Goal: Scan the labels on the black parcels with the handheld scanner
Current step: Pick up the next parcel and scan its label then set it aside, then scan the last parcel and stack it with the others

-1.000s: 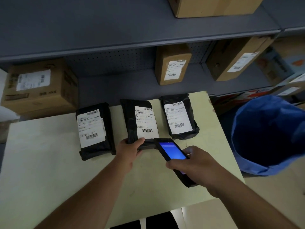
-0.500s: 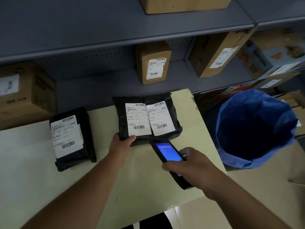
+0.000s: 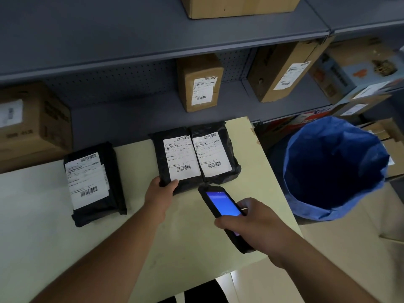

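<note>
Center frame: our left hand (image 3: 160,189) pinches the middle parcel (image 3: 175,158) by its near corner; right hand (image 3: 255,224) wraps the scanner (image 3: 220,206), its tip near the right parcel (image 3: 215,154) on the tabletop (image 3: 43,237).

Dim, flat light; wide-angle bending and blur at the edges.

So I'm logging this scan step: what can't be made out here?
Head view only:
- White label text on the black plastic parcels: too small.
- Black handheld scanner lower half: covered by right hand.
- Blue-lined bin contents: too dark.
- Left cardboard box: blurred.
</note>
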The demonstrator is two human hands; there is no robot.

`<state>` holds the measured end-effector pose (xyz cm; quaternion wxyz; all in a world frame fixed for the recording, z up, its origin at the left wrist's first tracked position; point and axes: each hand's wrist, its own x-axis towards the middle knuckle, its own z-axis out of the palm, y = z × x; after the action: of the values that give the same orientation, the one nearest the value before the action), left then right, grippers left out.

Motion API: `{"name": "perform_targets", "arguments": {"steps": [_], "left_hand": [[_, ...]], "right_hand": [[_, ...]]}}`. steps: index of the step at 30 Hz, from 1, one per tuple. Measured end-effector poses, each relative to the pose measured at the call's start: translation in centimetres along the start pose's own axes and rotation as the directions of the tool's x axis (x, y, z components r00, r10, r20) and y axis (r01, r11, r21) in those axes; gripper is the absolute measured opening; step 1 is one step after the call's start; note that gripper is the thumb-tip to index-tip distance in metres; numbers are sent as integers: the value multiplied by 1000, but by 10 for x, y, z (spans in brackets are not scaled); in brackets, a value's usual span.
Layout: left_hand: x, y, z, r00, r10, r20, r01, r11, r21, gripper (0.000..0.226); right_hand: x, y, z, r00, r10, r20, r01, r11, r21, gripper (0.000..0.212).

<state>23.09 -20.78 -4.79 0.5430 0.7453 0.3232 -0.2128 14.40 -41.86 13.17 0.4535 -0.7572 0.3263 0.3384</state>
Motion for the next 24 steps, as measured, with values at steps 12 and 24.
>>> {"name": "perform_targets", "arguments": {"steps": [12, 24], "left_hand": [[-13, -6, -44, 998, 59, 15, -59, 997, 42, 55], [-19, -15, -131, 997, 72, -35, -73, 997, -26, 57]], "right_hand": [[-10, -20, 42, 999, -28, 38, 31, 995, -91, 45], [-23, -55, 106, 990, -85, 112, 106, 975, -195, 48]]}}
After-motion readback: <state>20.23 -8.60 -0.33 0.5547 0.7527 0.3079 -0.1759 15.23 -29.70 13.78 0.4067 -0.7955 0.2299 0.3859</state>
